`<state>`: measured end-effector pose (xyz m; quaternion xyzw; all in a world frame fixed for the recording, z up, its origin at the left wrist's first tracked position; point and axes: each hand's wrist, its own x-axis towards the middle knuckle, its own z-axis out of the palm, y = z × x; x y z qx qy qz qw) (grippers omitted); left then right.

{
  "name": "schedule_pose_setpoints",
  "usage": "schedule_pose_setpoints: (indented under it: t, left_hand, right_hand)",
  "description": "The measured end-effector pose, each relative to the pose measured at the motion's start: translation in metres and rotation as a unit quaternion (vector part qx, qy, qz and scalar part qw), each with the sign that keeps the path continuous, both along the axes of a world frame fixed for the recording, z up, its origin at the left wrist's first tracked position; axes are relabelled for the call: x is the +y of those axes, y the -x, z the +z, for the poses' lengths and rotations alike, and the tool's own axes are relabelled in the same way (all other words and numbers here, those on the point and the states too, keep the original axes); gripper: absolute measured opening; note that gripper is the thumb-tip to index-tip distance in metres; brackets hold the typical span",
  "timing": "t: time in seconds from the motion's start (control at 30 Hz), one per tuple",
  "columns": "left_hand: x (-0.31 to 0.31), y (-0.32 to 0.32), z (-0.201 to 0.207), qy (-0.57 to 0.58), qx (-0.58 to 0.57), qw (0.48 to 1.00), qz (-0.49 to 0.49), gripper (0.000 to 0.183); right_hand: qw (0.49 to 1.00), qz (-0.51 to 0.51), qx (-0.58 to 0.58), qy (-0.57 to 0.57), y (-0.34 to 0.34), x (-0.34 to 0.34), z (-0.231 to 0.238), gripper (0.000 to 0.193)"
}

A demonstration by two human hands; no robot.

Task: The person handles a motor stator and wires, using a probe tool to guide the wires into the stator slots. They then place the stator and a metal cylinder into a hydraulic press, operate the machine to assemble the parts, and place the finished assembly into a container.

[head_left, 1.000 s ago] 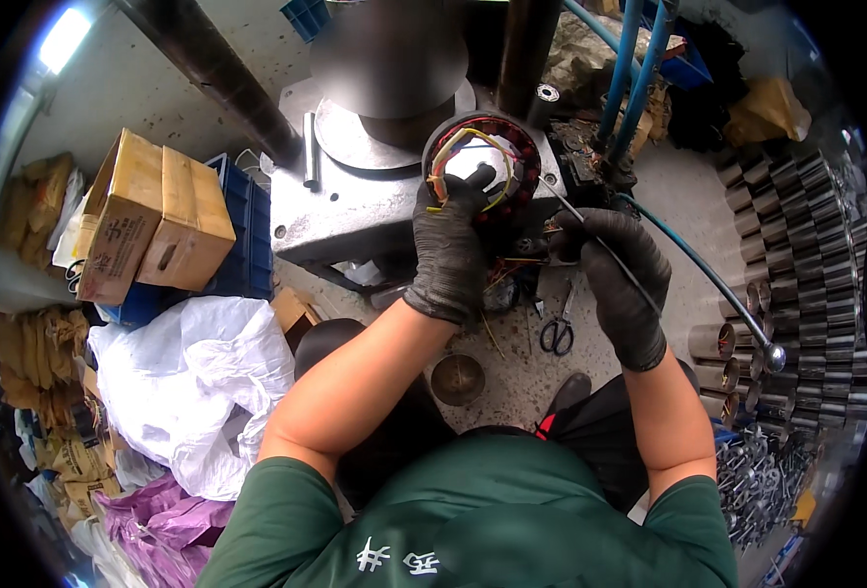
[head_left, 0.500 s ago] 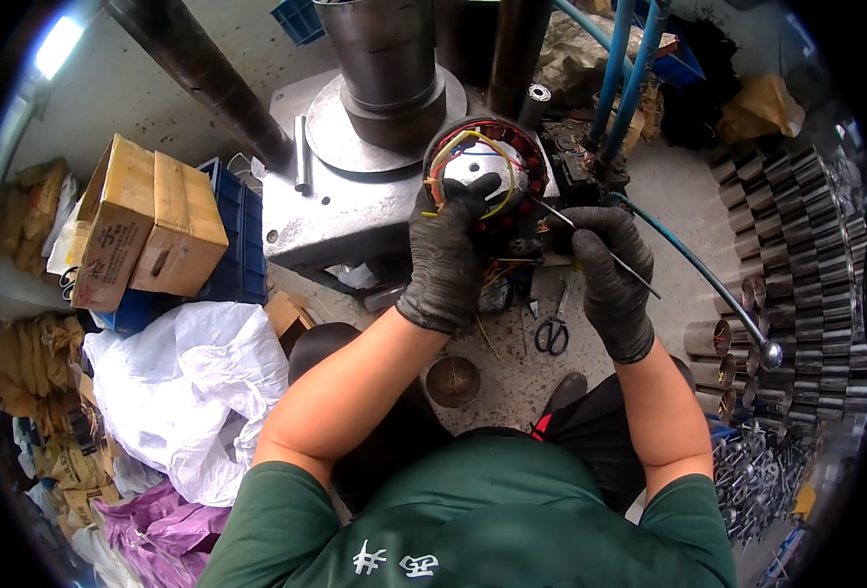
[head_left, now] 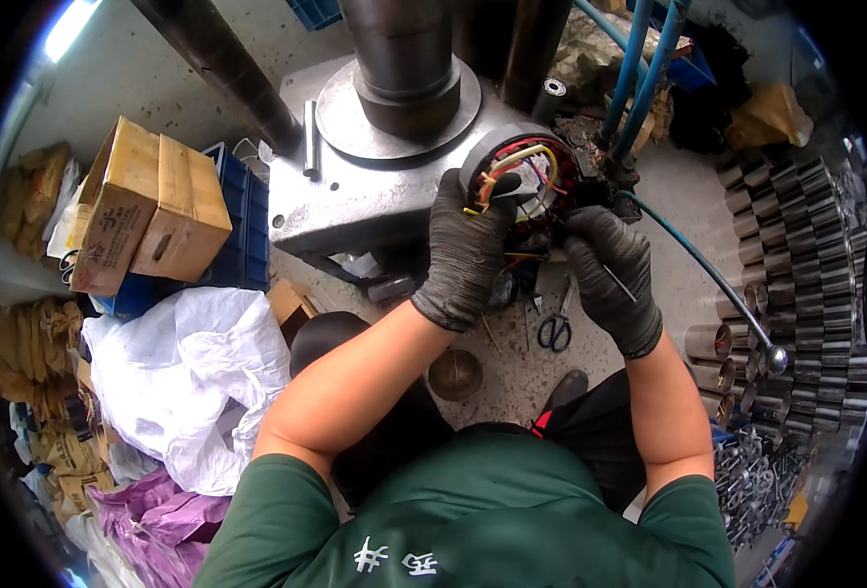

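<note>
Your gloved left hand (head_left: 468, 250) is clamped on the wound ring (head_left: 493, 145), its thumb inside the opening and the other fingers mostly hidden behind the rim. Your gloved right hand (head_left: 615, 267) has its fingers closed on a thin rod (head_left: 620, 283); its fingertips are at the ring's right lower edge, though you cannot tell whether they touch it. Yellow and red wires (head_left: 526, 153) loop across the ring, which you hold up in front of the right part of the metal bed (head_left: 306, 209).

Beyond the ring, a thick steel column (head_left: 399, 49) stands on the bed, with a short bar (head_left: 311, 137) to its left. A teal lever (head_left: 693, 249) slants past your right hand, near it. Below your hands, scissors (head_left: 554, 334) and a round bowl (head_left: 455, 375) sit on the floor.

To your left, an open cardboard box (head_left: 183, 211) rests on a blue crate (head_left: 247, 225), its contents hard to make out. To your right, metal cylinders (head_left: 796, 265) are stacked; a nearer one (head_left: 705, 342) has reddish wires inside.
</note>
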<state>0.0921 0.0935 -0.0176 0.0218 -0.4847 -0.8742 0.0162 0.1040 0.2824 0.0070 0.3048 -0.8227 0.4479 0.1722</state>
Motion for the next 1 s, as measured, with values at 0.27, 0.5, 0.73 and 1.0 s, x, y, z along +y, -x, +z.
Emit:
schedule_pose_setpoints:
  t: [0.27,0.5,0.73,1.0]
  left_hand:
    - [-0.002,0.012,-0.002,-0.029,-0.094,0.995,-0.008,0.034]
    - [-0.011,0.006,0.009,-0.057,-0.107,0.992,-0.044,0.022]
    - [-0.01,0.004,0.017,-0.096,-0.061,0.991,-0.074,0.032]
    - [-0.012,0.007,0.013,-0.008,-0.024,0.999,-0.029,0.023]
  right_hand:
    - [0.973,0.032,-0.144,0.177,-0.013,0.015,0.005,0.014]
    - [0.952,0.031,-0.188,0.241,-0.003,0.017,0.005,0.018]
    - [0.948,0.038,-0.215,0.233,0.003,0.023,0.0,0.018]
    - [0.957,0.12,-0.168,0.204,-0.007,0.029,0.016,0.022]
